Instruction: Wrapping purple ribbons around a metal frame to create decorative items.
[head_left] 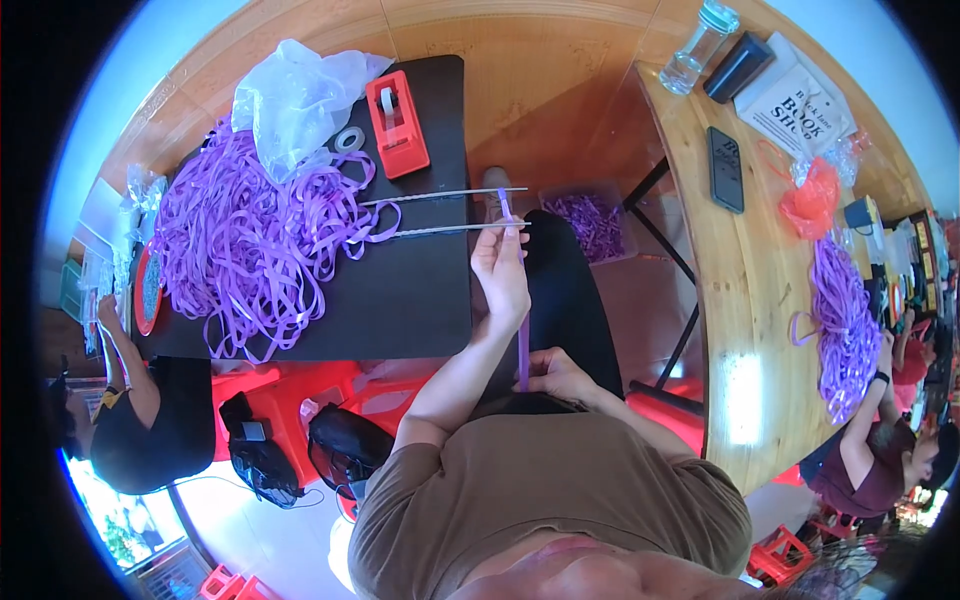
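Note:
Two thin metal rods (455,230) stick out past the right edge of the black table, side by side. A purple ribbon (523,350) hangs by their tips and runs down toward my lap. At the tip of the nearer rod my left hand (500,270) is closed in a pinch on the ribbon. Lower down, close to my body, my right hand (560,376) has its fingers closed around the ribbon's lower part; the fingertips are partly hidden. A big tangled heap of purple ribbon (250,250) covers the left of the black table, with one loop reaching toward the rods.
On the black table (420,310) are a red tape dispenser (398,125), a tape roll (349,139) and a clear plastic bag (300,100). A bin of purple ribbon pieces (585,228) stands on the floor. Rightward, a wooden table (740,290) holds a phone (726,170). Co-workers sit both sides.

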